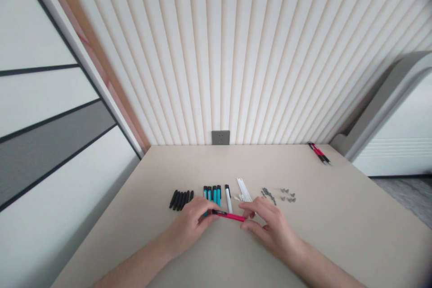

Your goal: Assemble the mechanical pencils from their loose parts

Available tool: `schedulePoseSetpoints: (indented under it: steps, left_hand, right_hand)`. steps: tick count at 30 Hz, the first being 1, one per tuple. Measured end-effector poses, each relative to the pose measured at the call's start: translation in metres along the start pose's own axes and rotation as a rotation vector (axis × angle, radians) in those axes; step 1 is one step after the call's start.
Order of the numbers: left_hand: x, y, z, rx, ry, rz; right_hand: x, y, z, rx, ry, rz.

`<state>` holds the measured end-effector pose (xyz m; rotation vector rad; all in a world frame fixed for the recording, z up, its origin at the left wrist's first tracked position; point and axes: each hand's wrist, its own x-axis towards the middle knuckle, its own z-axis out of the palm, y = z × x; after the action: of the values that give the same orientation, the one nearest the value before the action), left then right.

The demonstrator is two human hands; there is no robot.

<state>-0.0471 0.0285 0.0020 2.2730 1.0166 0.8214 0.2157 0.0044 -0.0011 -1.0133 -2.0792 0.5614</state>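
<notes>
A red pen barrel [233,217] with a black clip end lies nearly level between my two hands. My left hand [193,219] pinches its black end between thumb and fingers. At the red end, the thumb and curled fingers of my right hand [266,222] close around the tip, with the index finger raised; whether a small part is in there too is hidden. Just beyond my hands are teal pen barrels [214,194] with black tops, partly covered by my left hand, and a white pen barrel [228,198] with a black top.
Several black grips [181,200] lie left of the teal barrels. White refill tubes [243,190], small grey springs [269,195] and metal cone tips [288,195] lie to the right. Two red-and-black pens [320,153] rest at the table's far right, near the ribbed wall.
</notes>
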Motion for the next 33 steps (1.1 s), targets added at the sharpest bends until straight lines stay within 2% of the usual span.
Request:
schedulePoseSetpoints:
  steps: [2, 5, 8, 11, 13, 16, 18, 20, 22, 24, 33]
  left_hand:
    - [-0.001, -0.003, 0.001, -0.129, 0.006, -0.123]
    - [-0.001, -0.008, 0.002, -0.471, 0.1, -0.26]
    - [0.004, -0.01, -0.002, -0.825, 0.245, -0.266]
    - [0.009, -0.011, -0.008, -0.959, 0.352, -0.23]
    - [0.009, -0.013, -0.01, -0.881, 0.367, -0.242]
    - [0.005, -0.015, -0.008, -0.476, 0.299, -0.244]
    - [0.002, -0.015, -0.005, -0.18, 0.222, -0.138]
    - [0.0, -0.012, -0.003, 0.004, 0.164, 0.022]
    - [0.0, -0.01, -0.002, 0.084, 0.145, 0.143]
    - [0.0, -0.009, -0.002, 0.121, 0.143, 0.189]
    - [0.0, -0.012, -0.002, 0.154, 0.122, 0.147]
  right_hand:
    - [0.0, -0.001, -0.004, -0.017, 0.018, 0.018]
    - [0.003, 0.001, -0.012, -0.115, 0.071, 0.103]
    - [0.005, 0.006, -0.017, -0.289, 0.06, 0.173]
    - [0.005, 0.012, -0.016, -0.432, -0.01, 0.203]
    - [0.004, 0.014, -0.014, -0.495, -0.056, 0.23]
    - [0.003, 0.015, -0.01, -0.553, -0.123, 0.294]
    - [0.003, 0.015, -0.01, -0.567, -0.158, 0.331]
    - [0.003, 0.015, -0.011, -0.568, -0.18, 0.353]
    - [0.003, 0.015, -0.013, -0.568, -0.193, 0.367]
    - [0.003, 0.016, -0.014, -0.573, -0.197, 0.379]
    - [0.003, 0.016, -0.016, -0.594, -0.188, 0.437]
